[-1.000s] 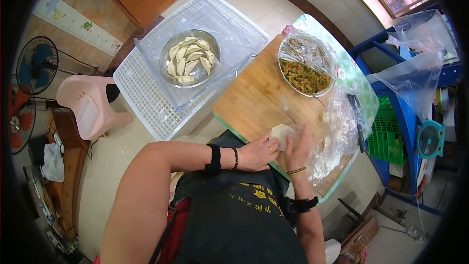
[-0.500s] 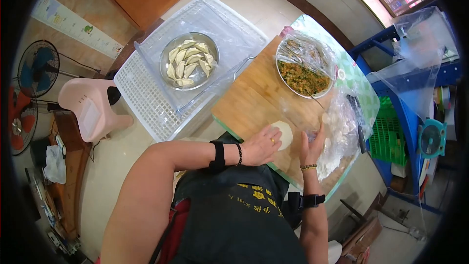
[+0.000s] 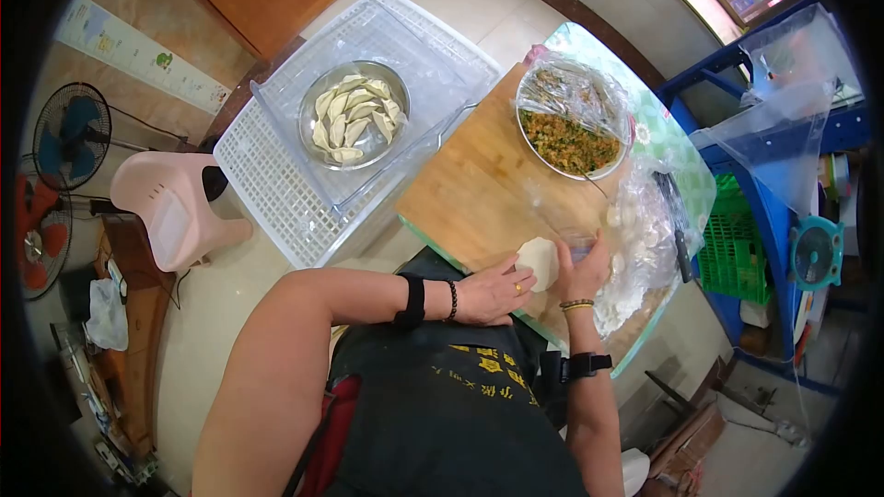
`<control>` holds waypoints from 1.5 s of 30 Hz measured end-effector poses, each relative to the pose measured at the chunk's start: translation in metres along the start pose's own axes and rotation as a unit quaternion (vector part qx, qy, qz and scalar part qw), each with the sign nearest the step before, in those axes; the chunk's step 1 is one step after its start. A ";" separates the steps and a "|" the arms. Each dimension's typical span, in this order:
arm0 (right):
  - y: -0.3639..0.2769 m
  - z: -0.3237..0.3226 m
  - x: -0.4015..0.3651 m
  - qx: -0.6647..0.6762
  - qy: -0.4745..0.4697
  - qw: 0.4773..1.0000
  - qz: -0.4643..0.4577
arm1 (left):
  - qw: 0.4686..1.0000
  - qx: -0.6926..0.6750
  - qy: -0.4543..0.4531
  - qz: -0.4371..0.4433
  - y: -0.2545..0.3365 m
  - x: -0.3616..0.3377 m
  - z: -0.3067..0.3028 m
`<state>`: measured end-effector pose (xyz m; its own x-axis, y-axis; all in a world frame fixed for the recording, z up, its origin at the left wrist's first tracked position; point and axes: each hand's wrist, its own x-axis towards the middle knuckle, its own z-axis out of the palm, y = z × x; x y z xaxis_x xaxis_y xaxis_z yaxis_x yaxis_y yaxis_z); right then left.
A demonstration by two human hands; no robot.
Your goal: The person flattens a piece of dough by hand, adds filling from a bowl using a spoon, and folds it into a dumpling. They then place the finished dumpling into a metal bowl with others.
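A pale round dumpling wrapper is at the near side of the wooden board. My left hand has its fingers over the wrapper's left edge and grips it. Close by the wrapper's right edge is my right hand, thumb and fingers apart. Something clear shows between them, too indistinct to name. Up the board stands a bowl of chopped orange and green filling, partly under plastic wrap, with a thin handle sticking out. White flour lies right of my right hand.
Folded dumplings sit in a metal bowl on a plastic-covered white crate, left of the board. A crumpled plastic bag and a black-handled knife line the right edge. Beyond are a blue shelf and green basket.
The wrapper and my left hand have shifted slightly right, and more of the wrapper shows. My right hand has moved a little left, its thumb now close to the wrapper's edge.
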<state>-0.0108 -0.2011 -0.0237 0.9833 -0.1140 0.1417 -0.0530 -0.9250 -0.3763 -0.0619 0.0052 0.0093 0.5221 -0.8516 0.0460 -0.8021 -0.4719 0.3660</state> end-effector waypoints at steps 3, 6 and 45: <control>0.009 -0.001 0.006 0.088 0.039 0.995 -0.034 | 0.999 -0.018 -0.004 -0.040 0.001 -0.003 -0.007; -0.012 -0.017 -0.004 0.131 -0.007 0.990 -0.058 | 0.997 -0.030 0.020 -0.067 0.000 -0.006 -0.008; 0.003 -0.010 0.001 0.103 -0.005 0.992 -0.078 | 0.997 -0.031 0.064 -0.037 -0.009 -0.007 -0.002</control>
<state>-0.0120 -0.2071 -0.0154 0.9784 0.0283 0.2049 0.1353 -0.8370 -0.5302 -0.0577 0.0156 0.0081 0.6150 -0.7772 0.1330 -0.7426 -0.5142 0.4291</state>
